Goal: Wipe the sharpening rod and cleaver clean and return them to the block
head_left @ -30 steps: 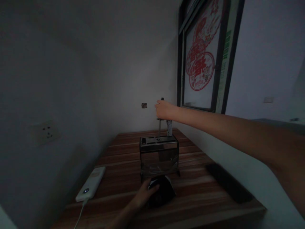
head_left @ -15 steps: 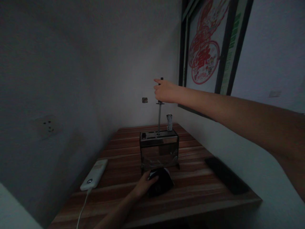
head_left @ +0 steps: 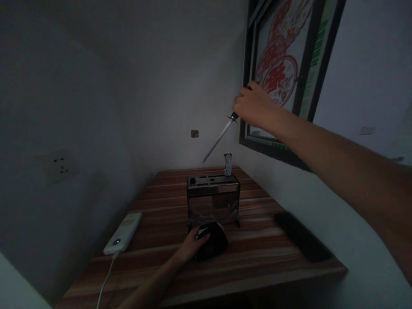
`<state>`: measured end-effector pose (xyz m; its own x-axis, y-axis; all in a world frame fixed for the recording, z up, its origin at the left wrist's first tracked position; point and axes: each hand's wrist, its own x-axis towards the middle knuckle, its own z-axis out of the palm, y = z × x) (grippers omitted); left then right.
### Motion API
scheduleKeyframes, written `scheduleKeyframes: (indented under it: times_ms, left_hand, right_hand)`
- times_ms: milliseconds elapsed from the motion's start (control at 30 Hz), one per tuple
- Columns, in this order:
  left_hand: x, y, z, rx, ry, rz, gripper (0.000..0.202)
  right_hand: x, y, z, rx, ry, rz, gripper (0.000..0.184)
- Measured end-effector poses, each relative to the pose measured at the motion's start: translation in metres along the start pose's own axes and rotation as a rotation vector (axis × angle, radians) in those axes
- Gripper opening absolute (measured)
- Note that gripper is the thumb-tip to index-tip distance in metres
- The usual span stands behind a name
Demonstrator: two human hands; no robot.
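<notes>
My right hand [head_left: 252,105] is raised and closed around the black handle of a sharpening steel [head_left: 218,140], whose thin rod slants down to the left. The rod's tip is in the air above a knife block [head_left: 213,201] with a slotted top and see-through front; its slots look free of knives. My left hand [head_left: 190,245] grips a dark, rounded black object [head_left: 213,243] at its left side, thumb on top, just in front of the block. What kind of object that is I cannot make out.
A white power bank [head_left: 124,234] with a cable lies at the left of the wooden table [head_left: 257,244]. A flat black slab [head_left: 302,236] is at the right. A patterned cylinder [head_left: 228,165] stands at the block's back right. A framed window [head_left: 278,73] is behind my right hand.
The sharpening steel has come out of the block's top. My right hand has carried it up and to the right, tilting it from upright. My left hand stays on the black object.
</notes>
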<state>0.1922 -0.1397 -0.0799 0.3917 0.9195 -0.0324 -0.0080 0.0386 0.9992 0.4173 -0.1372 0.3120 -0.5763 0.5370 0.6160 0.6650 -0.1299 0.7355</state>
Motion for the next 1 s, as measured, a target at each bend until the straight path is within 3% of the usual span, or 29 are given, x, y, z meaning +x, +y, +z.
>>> scheduleKeyframes:
  times_ms: [67,200,300,367,467,533,633,767,867,1000]
  left_hand:
    - [-0.002,0.002,0.000,-0.102,-0.042,-0.058,0.048]
    - [-0.008,0.005,0.001,-0.352,-0.170,-0.194,0.044]
    - [-0.015,0.010,0.005,-0.435,-0.250,-0.205,0.040]
    - [-0.018,0.016,0.007,-0.463,-0.242,-0.183,0.041]
    - [-0.019,0.031,0.006,-0.506,-0.116,-0.127,0.045]
    - [-0.018,0.042,0.003,-0.530,-0.007,-0.057,0.047]
    - [-0.016,0.060,-0.001,-0.535,0.102,0.072,0.045]
    - [-0.010,0.078,0.004,-0.580,0.180,0.194,0.041]
    - [-0.002,0.078,0.012,-0.618,0.158,0.198,0.038]
    - [0.005,0.067,0.014,-0.660,0.029,0.167,0.037]
  right_hand:
    - [-0.019,-0.005,0.002,0.077,0.005,0.144,0.051]
    - [-0.069,-0.043,0.014,0.362,-0.098,0.400,0.025]
    - [-0.119,-0.101,0.025,0.702,-0.149,0.516,0.022]
    - [-0.156,-0.149,0.028,1.046,-0.142,0.538,0.022]
    - [-0.205,-0.222,0.029,1.584,-0.230,0.631,0.025]
    - [-0.227,-0.259,0.028,1.773,-0.259,0.765,0.028]
    - [-0.237,-0.286,0.025,1.764,-0.222,0.772,0.024]
    - [-0.221,-0.289,0.024,1.647,-0.153,0.713,0.019]
    - [-0.208,-0.296,0.030,1.682,-0.162,0.720,0.019]
    - [-0.205,-0.313,0.042,1.742,-0.161,0.804,0.020]
